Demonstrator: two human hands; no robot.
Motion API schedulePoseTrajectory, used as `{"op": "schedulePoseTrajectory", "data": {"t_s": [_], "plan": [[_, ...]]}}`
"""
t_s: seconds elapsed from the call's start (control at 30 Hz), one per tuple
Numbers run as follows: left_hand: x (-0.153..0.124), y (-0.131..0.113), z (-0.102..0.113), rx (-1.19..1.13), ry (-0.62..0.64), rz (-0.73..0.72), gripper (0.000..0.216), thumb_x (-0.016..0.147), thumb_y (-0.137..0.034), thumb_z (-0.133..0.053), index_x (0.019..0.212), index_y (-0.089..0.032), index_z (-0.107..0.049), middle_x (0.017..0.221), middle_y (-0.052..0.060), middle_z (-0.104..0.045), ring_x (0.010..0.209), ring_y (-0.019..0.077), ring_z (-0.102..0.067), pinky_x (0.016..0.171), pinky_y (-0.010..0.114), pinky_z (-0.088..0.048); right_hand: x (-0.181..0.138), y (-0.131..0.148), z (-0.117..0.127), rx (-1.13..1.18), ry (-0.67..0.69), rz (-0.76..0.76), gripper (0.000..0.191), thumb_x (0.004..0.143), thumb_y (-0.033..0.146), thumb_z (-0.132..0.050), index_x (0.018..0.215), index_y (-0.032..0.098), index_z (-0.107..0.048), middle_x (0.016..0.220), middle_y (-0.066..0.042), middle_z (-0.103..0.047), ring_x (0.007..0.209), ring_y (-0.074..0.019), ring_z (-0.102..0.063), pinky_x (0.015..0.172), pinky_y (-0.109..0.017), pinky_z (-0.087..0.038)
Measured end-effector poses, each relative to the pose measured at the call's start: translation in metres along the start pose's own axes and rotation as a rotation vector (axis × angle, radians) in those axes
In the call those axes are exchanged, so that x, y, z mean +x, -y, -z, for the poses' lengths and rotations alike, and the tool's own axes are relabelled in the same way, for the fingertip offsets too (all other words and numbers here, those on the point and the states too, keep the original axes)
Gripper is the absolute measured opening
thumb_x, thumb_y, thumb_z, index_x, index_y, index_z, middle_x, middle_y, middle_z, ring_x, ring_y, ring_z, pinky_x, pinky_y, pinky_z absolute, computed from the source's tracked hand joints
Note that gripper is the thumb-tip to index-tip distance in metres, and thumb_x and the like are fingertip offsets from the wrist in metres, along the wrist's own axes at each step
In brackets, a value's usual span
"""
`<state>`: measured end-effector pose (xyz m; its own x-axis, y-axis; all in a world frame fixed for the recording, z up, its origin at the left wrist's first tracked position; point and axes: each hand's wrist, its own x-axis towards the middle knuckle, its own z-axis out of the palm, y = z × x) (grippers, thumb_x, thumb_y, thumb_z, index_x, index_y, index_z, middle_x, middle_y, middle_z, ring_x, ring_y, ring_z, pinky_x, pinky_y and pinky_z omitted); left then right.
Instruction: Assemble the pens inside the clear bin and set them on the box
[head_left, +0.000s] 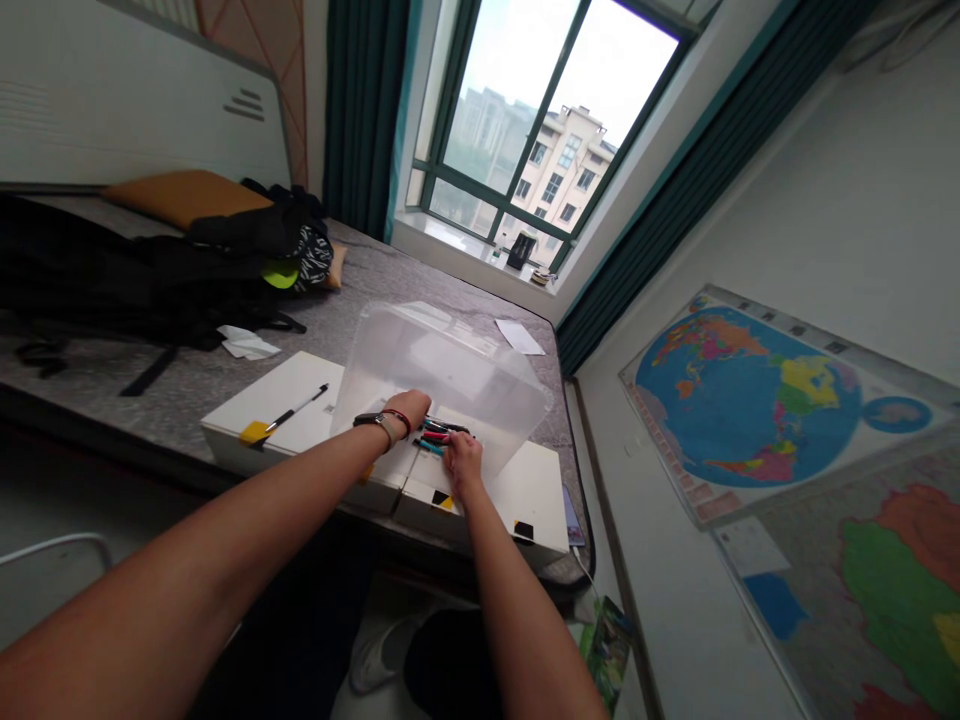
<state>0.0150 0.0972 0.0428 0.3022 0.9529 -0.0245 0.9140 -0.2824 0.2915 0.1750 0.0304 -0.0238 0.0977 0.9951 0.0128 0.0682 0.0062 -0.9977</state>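
Several pens [436,436], with dark, red and teal barrels, lie bunched between my hands at the mouth of a clear plastic box [450,362] tipped on its side. My left hand [409,407], a dark watch and bands on its wrist, is curled at the left end of the bunch; its fingertips are hidden. At the right end, my right hand [464,460] has its fingers closed on the pens. A white-and-black pen [296,408] lies apart on the left white box [251,405]. Another white box [536,480] stands under the right side of the clear box.
The boxes stand along the front edge of a grey bed surface [360,270]. A black backpack [135,280], a crumpled tissue [247,343] and a yellow cushion [187,195] lie left. Paper [520,337] lies behind the clear box. A wall with a world map [750,390] is close on the right.
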Motion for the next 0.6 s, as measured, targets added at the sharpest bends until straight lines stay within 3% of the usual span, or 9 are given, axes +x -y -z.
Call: {"op": "schedulePoseTrajectory", "data": {"t_s": [0.27, 0.4, 0.5, 0.6], "plan": [[-0.001, 0.003, -0.002, 0.031, -0.005, -0.061, 0.022, 0.084, -0.027, -0.054, 0.088, -0.016, -0.073, 0.096, 0.019, -0.070, 0.089, 0.0257, -0.067, 0.082, 0.035, -0.049, 0.000, 0.002, -0.001, 0.037, 0.000, -0.008, 0.024, 0.089, 0.034, -0.044, 0.069, 0.023, -0.050, 0.044, 0.009, -0.027, 0.036, -0.0096, -0.023, 0.037, -0.021, -0.021], [-0.001, 0.006, 0.001, 0.031, -0.020, -0.091, 0.024, 0.084, -0.029, -0.053, 0.089, -0.016, -0.073, 0.098, 0.018, -0.069, 0.091, 0.0249, -0.066, 0.084, 0.034, -0.048, 0.002, 0.000, -0.001, 0.106, -0.010, -0.021, 0.024, 0.088, 0.034, -0.047, 0.069, 0.022, -0.052, 0.043, 0.009, -0.027, 0.035, -0.0092, -0.024, 0.038, -0.021, -0.025], [-0.004, 0.011, 0.007, 0.030, -0.059, -0.132, 0.024, 0.083, -0.030, -0.053, 0.090, -0.017, -0.072, 0.097, 0.015, -0.070, 0.091, 0.0240, -0.065, 0.083, 0.032, -0.047, 0.003, -0.003, -0.001, 0.177, -0.009, -0.032, 0.022, 0.087, 0.033, -0.050, 0.070, 0.020, -0.055, 0.041, 0.009, -0.029, 0.035, -0.0095, -0.027, 0.041, -0.022, -0.030], [-0.014, 0.014, 0.008, -0.015, -0.136, -0.136, 0.023, 0.082, -0.031, -0.053, 0.090, -0.018, -0.070, 0.093, 0.012, -0.071, 0.089, 0.0231, -0.065, 0.079, 0.030, -0.047, 0.002, -0.003, -0.001, 0.176, -0.015, -0.025, 0.022, 0.086, 0.034, -0.051, 0.069, 0.020, -0.054, 0.039, 0.010, -0.030, 0.033, -0.0090, -0.027, 0.038, -0.021, -0.027]]}}
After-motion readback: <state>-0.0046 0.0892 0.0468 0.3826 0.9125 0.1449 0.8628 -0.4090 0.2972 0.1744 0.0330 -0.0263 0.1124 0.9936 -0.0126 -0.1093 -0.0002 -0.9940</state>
